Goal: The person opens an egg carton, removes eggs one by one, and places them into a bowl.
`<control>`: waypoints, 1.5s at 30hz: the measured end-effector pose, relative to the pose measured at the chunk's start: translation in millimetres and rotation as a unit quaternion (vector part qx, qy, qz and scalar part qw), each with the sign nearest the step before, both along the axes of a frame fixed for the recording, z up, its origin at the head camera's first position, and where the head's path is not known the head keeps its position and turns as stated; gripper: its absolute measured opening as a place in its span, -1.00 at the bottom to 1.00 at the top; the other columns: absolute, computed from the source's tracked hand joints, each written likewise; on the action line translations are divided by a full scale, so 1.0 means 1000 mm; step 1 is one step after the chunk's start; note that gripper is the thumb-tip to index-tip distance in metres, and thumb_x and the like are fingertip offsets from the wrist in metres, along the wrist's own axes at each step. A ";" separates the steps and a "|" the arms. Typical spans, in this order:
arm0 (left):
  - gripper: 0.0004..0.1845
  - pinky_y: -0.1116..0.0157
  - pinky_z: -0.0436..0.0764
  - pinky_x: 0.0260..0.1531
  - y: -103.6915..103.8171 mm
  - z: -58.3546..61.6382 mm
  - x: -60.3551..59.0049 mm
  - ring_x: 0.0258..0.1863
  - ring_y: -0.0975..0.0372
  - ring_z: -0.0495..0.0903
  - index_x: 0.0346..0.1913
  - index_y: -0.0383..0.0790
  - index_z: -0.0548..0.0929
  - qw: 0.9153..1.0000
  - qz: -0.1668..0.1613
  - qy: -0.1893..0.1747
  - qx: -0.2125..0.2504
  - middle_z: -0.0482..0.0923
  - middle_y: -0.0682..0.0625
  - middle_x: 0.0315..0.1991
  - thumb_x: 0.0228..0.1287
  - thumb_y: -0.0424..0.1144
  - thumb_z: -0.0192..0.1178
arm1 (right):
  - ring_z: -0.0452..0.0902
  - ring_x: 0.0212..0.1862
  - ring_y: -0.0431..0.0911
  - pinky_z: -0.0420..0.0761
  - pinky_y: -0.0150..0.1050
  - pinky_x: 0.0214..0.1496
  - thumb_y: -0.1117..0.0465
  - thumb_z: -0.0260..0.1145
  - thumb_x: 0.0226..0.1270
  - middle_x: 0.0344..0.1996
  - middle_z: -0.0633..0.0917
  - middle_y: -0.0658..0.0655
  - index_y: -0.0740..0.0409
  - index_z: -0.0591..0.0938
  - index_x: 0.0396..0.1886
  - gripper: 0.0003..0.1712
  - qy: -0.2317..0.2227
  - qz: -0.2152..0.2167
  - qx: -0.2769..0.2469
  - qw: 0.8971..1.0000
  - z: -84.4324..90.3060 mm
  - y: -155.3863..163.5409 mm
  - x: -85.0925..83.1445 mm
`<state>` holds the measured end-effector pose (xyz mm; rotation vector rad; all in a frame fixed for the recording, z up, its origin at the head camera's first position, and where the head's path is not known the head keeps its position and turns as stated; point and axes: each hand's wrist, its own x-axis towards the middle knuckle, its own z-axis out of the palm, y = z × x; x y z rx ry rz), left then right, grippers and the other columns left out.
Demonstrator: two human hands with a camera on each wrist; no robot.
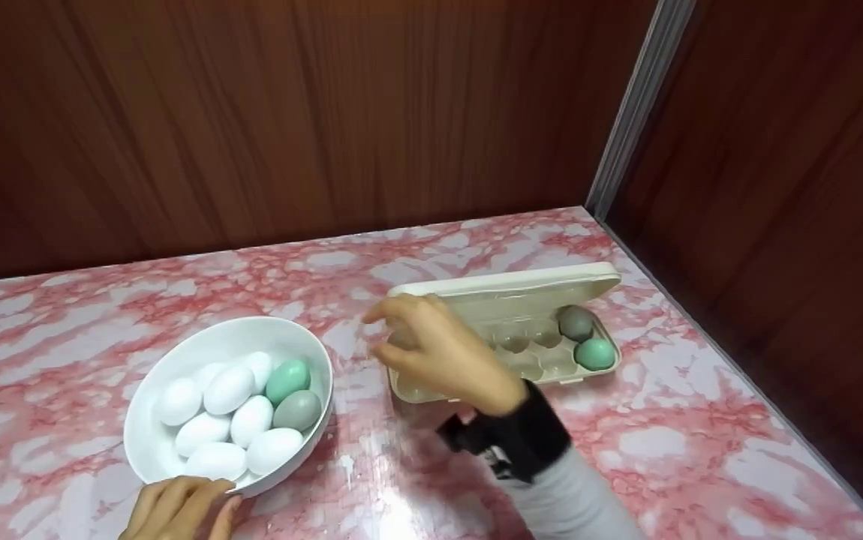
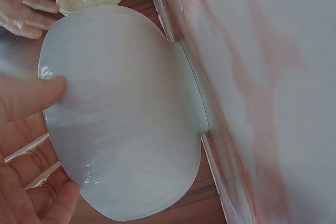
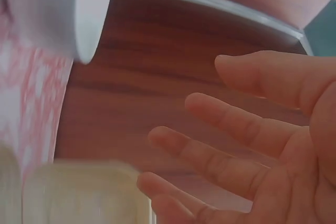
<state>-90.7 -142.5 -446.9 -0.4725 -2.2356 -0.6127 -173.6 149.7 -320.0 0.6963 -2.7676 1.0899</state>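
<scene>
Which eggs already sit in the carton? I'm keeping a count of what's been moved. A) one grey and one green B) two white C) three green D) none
A: the carton holds a grey egg and a green egg at its right end; the other visible cups look empty.

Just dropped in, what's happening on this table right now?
A person's left hand rests against the near rim of a white bowl of white, green and grey eggs. The right hand, open and empty, hovers over the open egg carton, which holds a grey egg and a green egg.
</scene>
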 end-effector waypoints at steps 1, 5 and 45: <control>-0.32 0.43 0.42 -0.32 0.000 0.000 0.000 -0.35 0.13 0.48 -0.40 -0.16 0.72 1.000 0.000 -0.001 0.000 0.60 0.01 -0.46 0.46 0.27 -0.21 | 0.62 0.09 -0.02 0.56 -0.07 0.27 0.21 0.35 0.33 0.10 0.69 0.13 0.18 0.63 0.11 -0.63 -0.004 -0.001 -0.009 1.000 -0.001 0.006 0.002; -0.42 0.44 0.41 -0.30 -0.002 0.000 0.001 -0.35 0.13 0.49 -0.38 -0.15 0.73 1.000 0.003 -0.007 -0.001 0.60 0.02 -0.45 0.47 0.21 -0.09 | 0.54 0.25 0.01 0.46 0.01 0.39 0.24 0.35 0.33 0.13 0.68 0.14 0.18 0.63 0.13 -0.62 -0.011 -0.013 -0.029 0.999 -0.007 0.032 0.007; -0.37 0.47 0.42 -0.27 -0.001 -0.001 0.000 -0.34 0.13 0.47 -0.38 -0.17 0.73 1.000 -0.005 -0.006 0.003 0.61 0.00 -0.44 0.48 0.24 -0.15 | 0.55 0.12 0.28 0.50 -0.27 -0.05 0.18 0.32 0.35 0.01 0.66 0.47 0.45 0.56 0.14 -0.51 -0.108 -0.246 0.004 0.963 -0.041 0.213 0.011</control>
